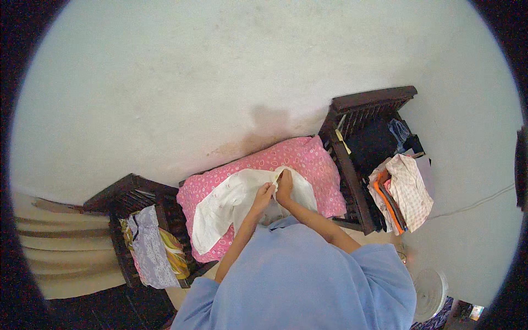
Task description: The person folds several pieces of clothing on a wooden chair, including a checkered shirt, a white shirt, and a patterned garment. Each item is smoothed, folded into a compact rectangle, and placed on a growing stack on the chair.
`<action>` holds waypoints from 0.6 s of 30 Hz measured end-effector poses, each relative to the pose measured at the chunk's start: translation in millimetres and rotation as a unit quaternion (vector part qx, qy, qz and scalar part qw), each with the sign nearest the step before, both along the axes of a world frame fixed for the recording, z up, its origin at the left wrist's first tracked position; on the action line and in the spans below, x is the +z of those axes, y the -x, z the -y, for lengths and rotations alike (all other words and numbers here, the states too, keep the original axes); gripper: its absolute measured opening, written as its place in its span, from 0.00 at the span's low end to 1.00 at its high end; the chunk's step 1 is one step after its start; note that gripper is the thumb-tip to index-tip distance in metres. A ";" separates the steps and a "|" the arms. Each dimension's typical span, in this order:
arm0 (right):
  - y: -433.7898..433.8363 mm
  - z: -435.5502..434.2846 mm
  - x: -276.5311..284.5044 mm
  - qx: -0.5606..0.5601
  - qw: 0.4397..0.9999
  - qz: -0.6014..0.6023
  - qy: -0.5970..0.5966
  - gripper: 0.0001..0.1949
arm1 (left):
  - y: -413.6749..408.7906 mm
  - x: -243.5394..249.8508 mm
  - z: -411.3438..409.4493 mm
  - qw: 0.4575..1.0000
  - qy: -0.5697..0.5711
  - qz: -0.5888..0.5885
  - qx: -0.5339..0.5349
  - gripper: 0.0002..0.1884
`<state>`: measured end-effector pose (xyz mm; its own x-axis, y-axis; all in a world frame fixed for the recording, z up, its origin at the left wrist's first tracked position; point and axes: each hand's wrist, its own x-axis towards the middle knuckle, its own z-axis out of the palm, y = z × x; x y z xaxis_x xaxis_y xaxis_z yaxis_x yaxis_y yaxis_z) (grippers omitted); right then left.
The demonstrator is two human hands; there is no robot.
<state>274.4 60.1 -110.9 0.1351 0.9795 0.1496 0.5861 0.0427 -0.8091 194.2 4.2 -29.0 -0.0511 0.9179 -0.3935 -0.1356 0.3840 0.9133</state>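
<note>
A white garment [216, 206] with a few small reddish marks lies spread over a pink cushion [321, 177] patterned with flowers and leaf shapes. My left hand [264, 195] pinches the garment's edge near its upper middle. Close beside it, my right hand [284, 186] grips the same edge, its fingers partly tucked into the cloth. Part of the garment is hidden behind my forearms and my blue shirt.
Dark wooden slatted chairs stand on both sides. Folded patterned cloths [150, 247] lie on the left chair [132, 181]. The right chair [373, 99] holds dark clothes [369, 142] and a folded stack [406, 185]. A fan [430, 295] stands at lower right; a wall [206, 82] rises behind.
</note>
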 end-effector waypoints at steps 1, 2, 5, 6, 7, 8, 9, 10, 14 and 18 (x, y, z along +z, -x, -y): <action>-2.2 3.3 2.2 0.031 0.999 -0.018 -0.006 0.11 | 3.7 -2.2 -0.1 1.000 -0.009 -0.028 0.004 0.09; -4.9 5.4 4.6 0.046 0.998 -0.036 -0.021 0.11 | 7.4 -3.8 -0.5 0.998 -0.017 -0.057 0.007 0.09; -21.6 16.6 30.4 0.082 0.992 -0.094 -0.029 0.11 | 14.0 -5.0 -2.9 0.995 -0.017 -0.084 0.046 0.11; -28.5 21.9 38.1 0.090 0.989 -0.117 -0.010 0.11 | 14.9 -10.0 -2.7 0.989 -0.035 -0.126 0.075 0.10; -34.5 26.8 42.6 0.097 0.985 -0.141 0.008 0.11 | 15.5 -16.5 -3.3 0.979 -0.054 -0.168 0.104 0.10; -40.3 32.9 43.5 0.104 0.984 -0.146 0.014 0.10 | 15.4 -22.3 -3.3 0.966 -0.072 -0.209 0.131 0.09; -49.6 39.1 44.1 0.104 0.983 -0.148 0.020 0.10 | 9.2 -15.0 -3.3 0.966 -0.076 -0.214 0.126 0.09; -54.8 43.4 45.1 0.106 0.982 -0.153 0.027 0.10 | 3.3 0.2 -0.9 0.964 -0.079 -0.222 0.122 0.09; -63.6 54.5 50.2 0.091 0.987 -0.132 0.023 0.09 | -13.4 -8.1 7.0 0.961 -0.132 -0.216 0.108 0.10; -67.9 53.0 61.2 0.095 0.985 -0.136 0.046 0.08 | -27.3 -1.7 17.1 0.964 -0.155 -0.204 0.066 0.10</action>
<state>342.3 7.1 -49.7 -0.0289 0.9987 0.0420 0.3354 0.0493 -0.9408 221.5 -12.9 -30.7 -0.2682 0.9631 -0.0230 0.2300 0.0872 0.9693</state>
